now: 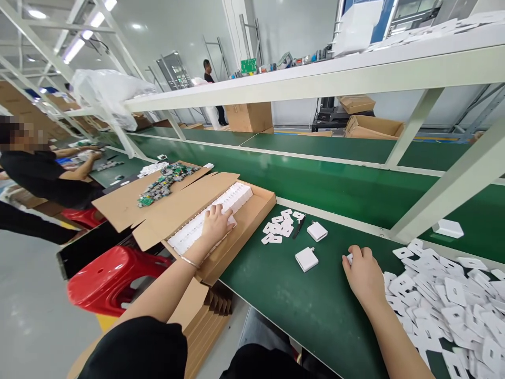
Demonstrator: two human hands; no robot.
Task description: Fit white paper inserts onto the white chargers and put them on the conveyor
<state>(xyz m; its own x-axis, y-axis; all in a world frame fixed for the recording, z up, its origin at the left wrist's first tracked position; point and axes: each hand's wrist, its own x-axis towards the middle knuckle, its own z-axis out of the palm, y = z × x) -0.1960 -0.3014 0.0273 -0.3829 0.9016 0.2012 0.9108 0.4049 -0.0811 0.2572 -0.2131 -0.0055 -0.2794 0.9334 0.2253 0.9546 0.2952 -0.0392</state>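
My left hand [216, 225] reaches into a shallow cardboard box [258, 208], its fingers closed round a white block [232, 222] that is mostly covered by the hand. Under and beside it runs a tight row of white blocks [236, 196] along the box's far side. On the green table, my right hand [363, 276] pinches a small white piece [350, 258], largely hidden by the fingers. Two square white adapters [317, 231] lie between my hands. Near them are several flat white plates [279, 227] and a pair of black tweezers [299, 226].
A large heap of white plates [453, 300] covers the right of the table. Circuit boards [163, 184] lie on a cardboard flap at left. A slanting shelf post [450, 184] stands at right. A co-worker [43, 168] sits at far left, beyond a red stool [114, 279].
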